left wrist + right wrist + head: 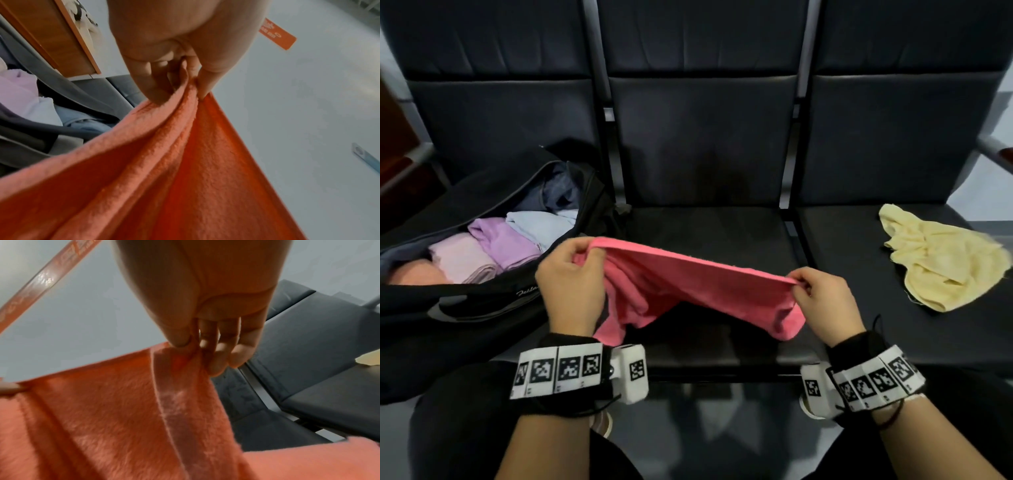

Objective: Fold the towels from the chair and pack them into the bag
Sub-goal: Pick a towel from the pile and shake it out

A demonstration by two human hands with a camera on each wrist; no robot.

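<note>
Head view: the left hand (571,287) and right hand (822,301) each pinch an upper corner of the pink towel (688,291), fingers curled on its stretched top edge; the cloth hangs unfolded above the middle chair seat (705,226). The black bag (482,308) lies open on the left seat and already holds several folded towels (500,246). One yellow towel (945,260) lies crumpled on the right seat. Judged progress: well advanced; the pink towel awaits folding and packing, then the yellow one.
</note>
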